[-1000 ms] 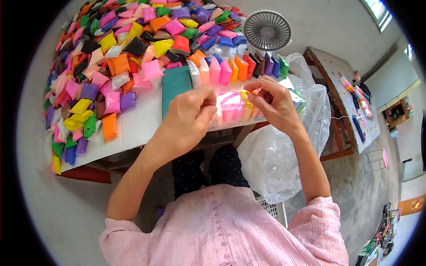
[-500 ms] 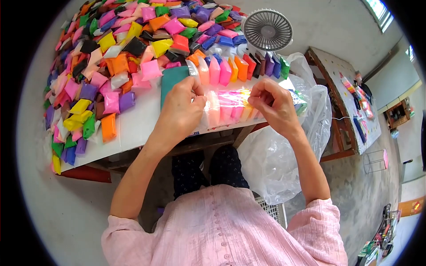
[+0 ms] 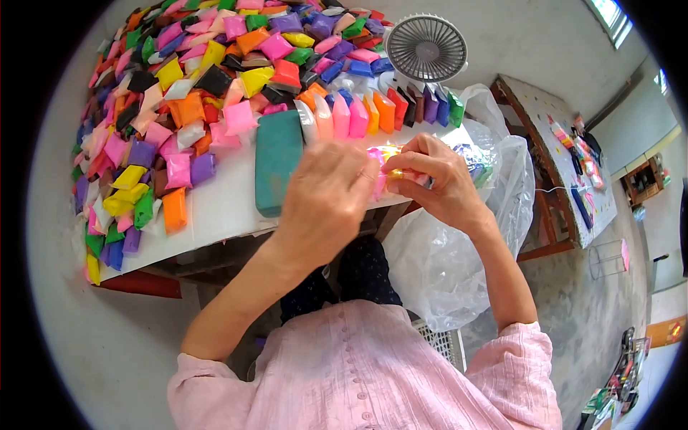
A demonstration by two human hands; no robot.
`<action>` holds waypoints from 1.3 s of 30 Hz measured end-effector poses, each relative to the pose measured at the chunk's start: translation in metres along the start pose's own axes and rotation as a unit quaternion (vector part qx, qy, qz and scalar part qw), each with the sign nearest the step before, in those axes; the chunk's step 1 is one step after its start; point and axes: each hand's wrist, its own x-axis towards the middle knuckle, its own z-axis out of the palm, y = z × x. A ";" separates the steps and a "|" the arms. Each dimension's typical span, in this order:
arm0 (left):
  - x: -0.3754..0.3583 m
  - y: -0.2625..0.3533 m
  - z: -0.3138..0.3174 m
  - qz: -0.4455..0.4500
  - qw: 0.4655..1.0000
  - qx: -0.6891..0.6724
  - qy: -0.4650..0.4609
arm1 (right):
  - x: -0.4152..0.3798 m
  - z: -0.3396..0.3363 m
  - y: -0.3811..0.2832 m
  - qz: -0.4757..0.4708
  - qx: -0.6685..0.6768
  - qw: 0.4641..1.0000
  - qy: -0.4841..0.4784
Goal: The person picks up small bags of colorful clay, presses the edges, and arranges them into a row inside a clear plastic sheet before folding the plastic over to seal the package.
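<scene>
A clear plastic package with pink, yellow and other coloured packets [image 3: 378,172] lies near the table's front edge, partly hidden by both hands. My right hand [image 3: 433,174] pinches its shiny film from the right. Blurred by motion, my left hand [image 3: 331,188] is over the package's left part, and its fingertips cannot be made out. Just left of it sits a green block [image 3: 278,163]. Behind the hands stands a row of upright coloured packets [image 3: 358,118], from white and pink through orange and black to green.
Loose coloured packets [image 3: 186,107] are heaped over the table's left and back. A round fan [image 3: 427,49] stands behind the row. Clear plastic bags [image 3: 459,251] hang at the table's right. Another table [image 3: 559,150] with items is further right.
My left hand has moved right and inward over the package, uncovering more of the green block. My right hand has shifted slightly left, and less of the package shows.
</scene>
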 end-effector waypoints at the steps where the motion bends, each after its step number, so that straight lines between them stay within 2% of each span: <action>1: -0.006 0.002 0.006 -0.017 0.999 0.004 -0.029 | -0.001 0.001 0.000 -0.005 -0.003 1.000 0.001; 3: -0.015 0.004 0.019 -0.050 0.995 0.014 -0.085 | -0.001 0.001 0.002 -0.017 -0.010 1.000 0.006; 6: -0.019 0.002 0.011 -0.091 0.993 -0.002 -0.075 | -0.006 -0.003 0.005 -0.025 -0.010 1.000 0.011; 12: -0.025 0.001 -0.006 -0.137 0.981 0.064 -0.125 | -0.022 -0.027 0.024 0.000 -0.095 0.995 0.022; 14: -0.022 0.006 -0.014 -0.143 0.980 0.089 -0.106 | -0.024 -0.036 0.019 0.009 -0.137 0.990 0.014; 17: -0.014 0.010 -0.016 -0.129 0.989 0.059 -0.043 | -0.019 -0.032 -0.003 -0.029 -0.200 0.978 0.060; 18: -0.011 0.013 -0.014 -0.120 0.992 0.037 -0.017 | -0.016 -0.024 -0.008 -0.051 -0.165 0.983 0.064; 21: -0.011 0.019 0.005 -0.107 0.993 0.021 -0.043 | -0.002 0.008 -0.027 -0.123 -0.070 0.988 0.061; 22: -0.016 0.018 0.010 -0.128 0.987 0.028 -0.096 | -0.001 0.020 -0.027 -0.130 -0.089 0.985 0.067; 23: -0.017 0.016 0.010 -0.130 0.987 0.025 -0.093 | -0.001 0.029 -0.025 -0.136 -0.108 0.982 0.075; 29: -0.026 0.010 0.004 -0.154 0.983 0.026 -0.095 | -0.023 0.000 0.009 -0.108 -0.134 0.982 0.083; 34: -0.024 0.011 -0.003 -0.147 0.982 0.056 -0.105 | -0.047 -0.037 0.028 -0.047 -0.253 0.962 0.087; 37: -0.017 0.017 -0.013 -0.185 0.964 0.107 -0.157 | -0.052 -0.043 0.020 -0.015 -0.346 0.933 0.099; 39: -0.011 0.021 -0.012 -0.180 0.974 0.097 -0.096 | -0.046 -0.039 0.006 -0.014 -0.398 0.909 0.126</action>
